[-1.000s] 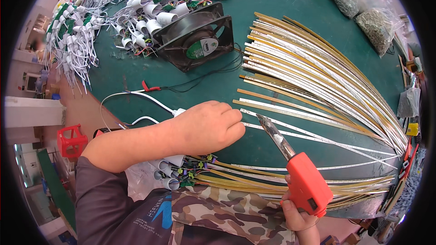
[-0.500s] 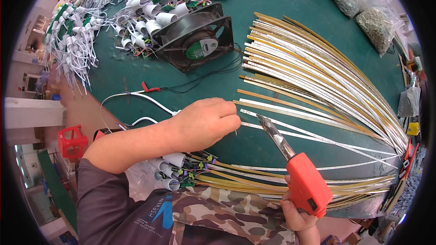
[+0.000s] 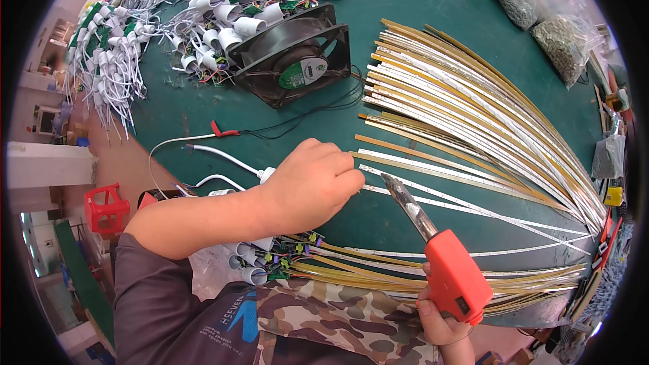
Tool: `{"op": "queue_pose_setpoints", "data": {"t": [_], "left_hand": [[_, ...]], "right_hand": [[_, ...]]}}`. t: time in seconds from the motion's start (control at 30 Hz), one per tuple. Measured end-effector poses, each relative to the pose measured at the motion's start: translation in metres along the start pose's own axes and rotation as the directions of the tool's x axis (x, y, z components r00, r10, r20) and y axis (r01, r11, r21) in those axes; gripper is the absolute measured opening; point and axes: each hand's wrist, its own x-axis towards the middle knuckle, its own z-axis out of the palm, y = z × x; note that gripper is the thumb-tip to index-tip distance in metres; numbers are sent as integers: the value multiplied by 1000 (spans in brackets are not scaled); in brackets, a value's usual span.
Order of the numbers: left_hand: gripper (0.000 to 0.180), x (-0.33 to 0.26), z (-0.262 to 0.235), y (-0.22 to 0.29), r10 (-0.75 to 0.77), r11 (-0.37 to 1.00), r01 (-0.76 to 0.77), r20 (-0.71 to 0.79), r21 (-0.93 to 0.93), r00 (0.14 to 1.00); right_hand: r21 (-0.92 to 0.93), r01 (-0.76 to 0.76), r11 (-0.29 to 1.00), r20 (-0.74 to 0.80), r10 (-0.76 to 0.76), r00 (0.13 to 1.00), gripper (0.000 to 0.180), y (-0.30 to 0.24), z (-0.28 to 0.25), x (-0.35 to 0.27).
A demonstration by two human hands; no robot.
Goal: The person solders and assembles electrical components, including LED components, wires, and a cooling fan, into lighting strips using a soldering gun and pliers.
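At 5 o'clock, our right hand (image 3: 439,324) grips the red soldering gun (image 3: 458,277); for clean work, we hold its metal tip (image 3: 400,195) steady and clear of our fingers. Near centre, our left hand (image 3: 314,186) is curled closed; we cannot tell what it pinches. From 2 to 4 o'clock lie the white and tan strips (image 3: 473,122). Beyond, near 12 o'clock, sits the black fan (image 3: 260,80).

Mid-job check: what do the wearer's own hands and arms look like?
The left hand is bare, with no glove or watch visible; above its bare forearm, a plain dark grey cloth sleeve ends near the elbow. The right hand shows no glove either; its sleeve is out of view.
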Motion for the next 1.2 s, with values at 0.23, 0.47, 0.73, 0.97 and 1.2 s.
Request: {"op": "queue_pose_setpoints", "data": {"t": [0.23,0.47,0.73,0.97,1.2], "left_hand": [[8,4,-1,1,-50,999,50,16,-20,999],[6,5,-5,4,-91,996,92,83,-8,992],[12,12,-6,2,-201,964,220,135,-148,970],[15,14,-9,2,-282,922,316,170,-225,944],[17,20,-15,5,-273,927,326,263,-186,925]], "right_hand": [[31,6,999,-3,-6,1000,56,-1,2,3],[-6,-48,999,20,48,999,55,0,1,0],[132,-30,991,-9,31,999,56,-1,3,3],[114,-25,993,15,23,1000,55,0,2,2],[123,-40,992,-4,41,999,53,-1,3,2]]}}
